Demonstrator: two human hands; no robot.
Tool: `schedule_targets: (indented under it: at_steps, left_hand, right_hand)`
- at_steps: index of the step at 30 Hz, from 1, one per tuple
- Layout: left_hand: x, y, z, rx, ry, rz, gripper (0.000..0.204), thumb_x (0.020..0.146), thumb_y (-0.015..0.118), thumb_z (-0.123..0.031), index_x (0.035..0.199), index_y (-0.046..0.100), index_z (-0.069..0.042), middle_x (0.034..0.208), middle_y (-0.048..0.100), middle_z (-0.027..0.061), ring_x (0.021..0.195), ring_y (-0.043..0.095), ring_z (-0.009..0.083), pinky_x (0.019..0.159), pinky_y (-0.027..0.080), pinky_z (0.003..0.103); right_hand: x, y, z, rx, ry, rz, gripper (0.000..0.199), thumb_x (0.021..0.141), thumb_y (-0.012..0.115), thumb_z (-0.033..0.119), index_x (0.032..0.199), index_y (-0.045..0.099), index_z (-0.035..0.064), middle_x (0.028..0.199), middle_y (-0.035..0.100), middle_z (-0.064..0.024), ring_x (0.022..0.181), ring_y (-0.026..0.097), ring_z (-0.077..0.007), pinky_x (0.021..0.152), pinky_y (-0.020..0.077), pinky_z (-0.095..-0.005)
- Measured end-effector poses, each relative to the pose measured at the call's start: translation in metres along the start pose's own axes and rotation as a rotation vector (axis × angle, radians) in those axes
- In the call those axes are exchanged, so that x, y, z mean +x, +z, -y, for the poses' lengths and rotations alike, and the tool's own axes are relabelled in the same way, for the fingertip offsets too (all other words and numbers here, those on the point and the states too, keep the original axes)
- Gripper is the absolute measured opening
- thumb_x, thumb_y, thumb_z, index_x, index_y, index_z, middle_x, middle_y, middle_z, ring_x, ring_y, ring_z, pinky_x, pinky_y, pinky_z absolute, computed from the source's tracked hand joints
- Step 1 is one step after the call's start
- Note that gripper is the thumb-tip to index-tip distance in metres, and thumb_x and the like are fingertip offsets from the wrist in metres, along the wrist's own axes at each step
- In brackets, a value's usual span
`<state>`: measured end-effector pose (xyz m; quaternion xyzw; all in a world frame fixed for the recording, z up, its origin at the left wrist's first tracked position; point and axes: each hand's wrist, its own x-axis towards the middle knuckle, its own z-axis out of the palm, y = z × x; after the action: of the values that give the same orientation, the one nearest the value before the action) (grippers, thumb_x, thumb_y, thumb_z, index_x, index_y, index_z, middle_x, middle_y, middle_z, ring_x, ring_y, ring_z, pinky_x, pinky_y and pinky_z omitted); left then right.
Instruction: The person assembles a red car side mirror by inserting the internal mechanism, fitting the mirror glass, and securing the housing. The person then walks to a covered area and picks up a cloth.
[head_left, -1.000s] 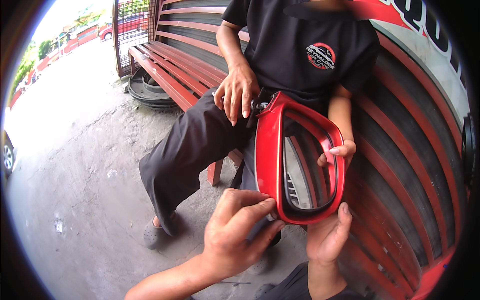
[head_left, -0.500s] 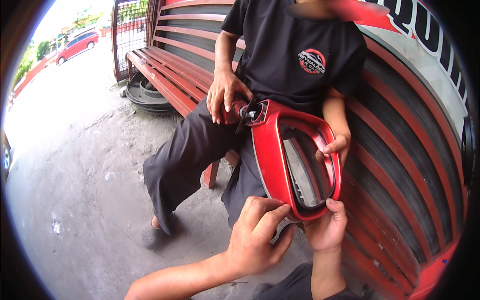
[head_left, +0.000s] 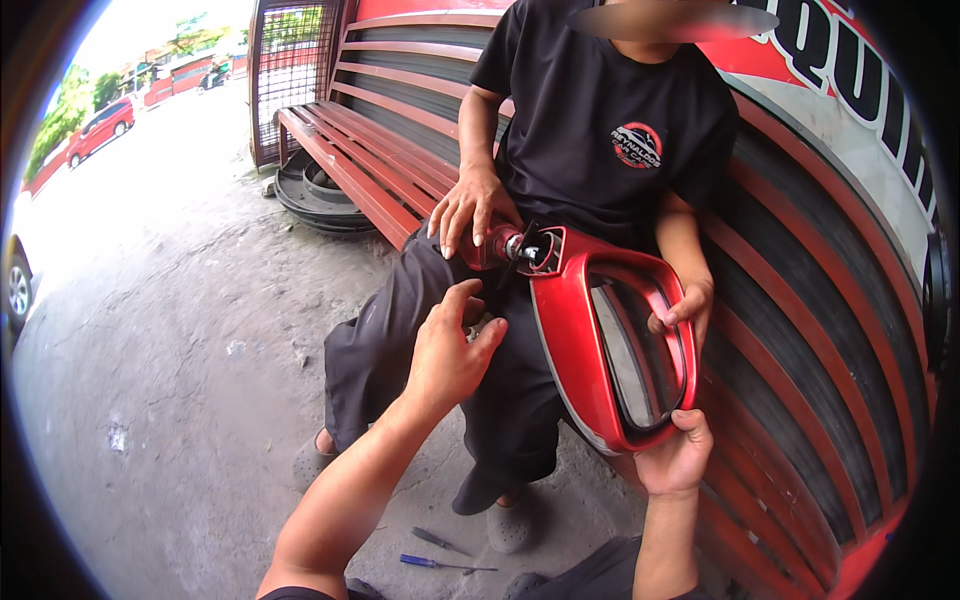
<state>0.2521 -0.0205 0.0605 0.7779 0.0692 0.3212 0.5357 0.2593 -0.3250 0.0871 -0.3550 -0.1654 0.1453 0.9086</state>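
Observation:
A red car side mirror (head_left: pixel 572 345) lies tilted across the lap of a seated person in a black shirt, its dark glass (head_left: pixel 640 350) facing up. My right hand (head_left: pixel 675 458) grips the lower corner of its housing, thumb over the rim and the other fingers hidden beneath. In the air left of the housing is my left hand (head_left: pixel 452 345), fingers bent and thumb apart, with nothing visible in it. It is just below the mirror's mounting arm (head_left: pixel 520 250). One hand (head_left: pixel 478 208) of the seated person rests on the mount; their other hand (head_left: pixel 686 308) holds the right rim.
A red slatted bench (head_left: pixel 350 160) runs behind the seated person. On the concrete floor lie a blue-handled screwdriver (head_left: pixel 425 561) and a dark, slim tool (head_left: pixel 440 541). Black round rubber pieces (head_left: pixel 320 200) sit under the bench's far end. A red car (head_left: pixel 102 130) stands at far left.
My left hand has left the mirror's lower edge and moved up and left towards the mount. My right hand keeps its hold on the lower corner. The tools on the floor have come into view.

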Motion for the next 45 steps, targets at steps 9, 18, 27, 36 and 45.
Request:
schedule_targets:
  at_steps: [9,18,27,36,45]
  left_hand:
    - [0.031,0.035,0.016,-0.436,-0.281,-0.070,0.082,0.093,0.084,-0.027,0.151,0.033,0.002,0.124,0.069,0.0190,0.108,0.069,0.0215,0.092,0.055,0.033]
    - [0.026,0.044,-0.002,-0.602,-0.234,-0.302,0.091,0.092,0.084,-0.019,0.157,0.021,-0.007,0.128,0.064,0.0210,0.112,0.070,0.0252,0.084,0.060,0.034]
    - [0.017,0.039,-0.009,-0.986,-0.285,-0.363,0.074,0.094,0.080,-0.016,0.149,0.031,-0.006,0.133,0.057,0.0190,0.102,0.072,0.0294,0.073,0.068,0.042]
    - [-0.021,0.052,-0.020,-1.066,-0.249,-0.487,0.063,0.089,0.082,-0.008,0.134,0.038,-0.007,0.121,0.061,0.0129,0.100,0.071,0.0236,0.074,0.065,0.040]
    - [-0.074,0.065,-0.054,-0.989,-0.119,-0.591,0.059,0.093,0.078,-0.002,0.132,0.034,-0.004,0.115,0.062,0.0107,0.099,0.064,0.0128,0.088,0.052,0.027]
  right_hand:
    - [-0.003,-0.018,0.015,-0.013,-0.012,-0.021,0.065,0.087,0.057,0.016,0.148,0.052,-0.0044,0.142,0.065,-0.0198,0.127,0.065,-0.0340,0.114,0.0491,-0.0492]
    - [-0.002,-0.045,0.029,0.015,0.013,0.005,0.065,0.088,0.054,0.020,0.148,0.052,-0.0056,0.141,0.065,-0.0225,0.127,0.066,-0.0366,0.116,0.0474,-0.0504]
    - [0.001,-0.084,0.043,0.071,0.076,0.133,0.049,0.089,0.053,0.020,0.130,0.060,-0.0053,0.116,0.071,-0.0165,0.103,0.069,-0.0288,0.096,0.0547,-0.0416]
    - [0.002,-0.130,0.049,-0.100,-0.183,-0.309,0.021,0.092,0.057,0.016,0.096,0.070,0.0007,0.088,0.074,-0.0086,0.080,0.072,-0.0185,0.081,0.0603,-0.0352]
    - [0.018,-0.143,0.033,-0.077,-0.035,-0.270,0.025,0.094,0.059,0.026,0.102,0.070,0.0050,0.111,0.073,-0.0153,0.109,0.070,-0.0314,0.107,0.0524,-0.0450]
